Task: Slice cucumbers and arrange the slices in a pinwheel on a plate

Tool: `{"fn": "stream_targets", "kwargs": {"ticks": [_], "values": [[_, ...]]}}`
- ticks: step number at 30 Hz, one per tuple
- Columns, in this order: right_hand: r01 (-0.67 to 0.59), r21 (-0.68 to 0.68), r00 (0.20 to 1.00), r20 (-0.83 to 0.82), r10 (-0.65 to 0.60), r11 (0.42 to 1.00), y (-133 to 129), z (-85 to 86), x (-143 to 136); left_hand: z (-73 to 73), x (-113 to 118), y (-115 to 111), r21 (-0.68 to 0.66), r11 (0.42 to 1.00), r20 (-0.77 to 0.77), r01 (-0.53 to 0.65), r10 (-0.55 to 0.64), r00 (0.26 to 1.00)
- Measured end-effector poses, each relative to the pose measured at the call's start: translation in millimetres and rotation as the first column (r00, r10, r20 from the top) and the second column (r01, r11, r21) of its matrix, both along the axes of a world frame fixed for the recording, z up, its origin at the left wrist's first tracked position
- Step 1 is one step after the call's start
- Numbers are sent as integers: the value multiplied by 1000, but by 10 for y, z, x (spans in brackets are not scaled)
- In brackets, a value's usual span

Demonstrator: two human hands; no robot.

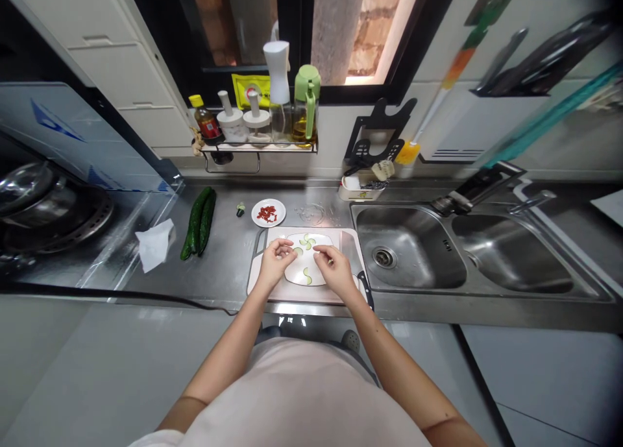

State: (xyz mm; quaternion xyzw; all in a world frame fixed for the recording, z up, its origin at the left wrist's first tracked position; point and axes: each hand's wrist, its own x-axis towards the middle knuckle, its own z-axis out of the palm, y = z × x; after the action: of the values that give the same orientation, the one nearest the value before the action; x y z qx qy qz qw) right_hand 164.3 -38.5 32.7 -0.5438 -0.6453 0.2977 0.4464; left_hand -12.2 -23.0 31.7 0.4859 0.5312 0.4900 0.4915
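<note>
A white plate [292, 273] lies on the pale cutting board [272, 294] in front of me. Thin cucumber slices [307, 241] form a small cluster near its far rim, and a curved pair [307, 276] sits closer to me. My left hand [277, 260] is over the plate's left side, thumb and forefinger pinched at a cucumber slice [298, 251]. Over the right side, my right hand [333, 265] has its fingertips drawn together; what they hold is too small to make out. On the board's right lies a knife with a black handle [365, 289], partly behind my right hand.
Two whole cucumbers [198, 223], a tissue [156, 244], a cucumber end [240, 209] and a small dish of red pieces [268, 213] are on the steel counter. A double sink [413, 246] is at right. Bottles stand on a wall rack [263, 148]; a stove is far left.
</note>
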Motion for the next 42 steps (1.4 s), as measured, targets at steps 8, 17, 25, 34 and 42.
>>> {"fn": "stream_targets", "kwargs": {"ticks": [8,17,25,34,42], "values": [[-119,-30,993,-26,118,992,89,79,-94,209,71,-96,17,990,-4,139,-139,990],[-95,-44,989,-121,89,995,120,58,-92,191,117,-128,-5,997,28,75,-75,997],[-49,46,990,-132,55,998,139,263,-65,247,216,-209,-361,856,413,370,-209,887],[-109,114,989,-83,119,987,134,297,-57,291,204,-101,-421,808,525,411,-152,837],[-144,114,988,-33,149,983,132,287,-51,242,202,-47,-454,791,565,411,-101,819]]}}
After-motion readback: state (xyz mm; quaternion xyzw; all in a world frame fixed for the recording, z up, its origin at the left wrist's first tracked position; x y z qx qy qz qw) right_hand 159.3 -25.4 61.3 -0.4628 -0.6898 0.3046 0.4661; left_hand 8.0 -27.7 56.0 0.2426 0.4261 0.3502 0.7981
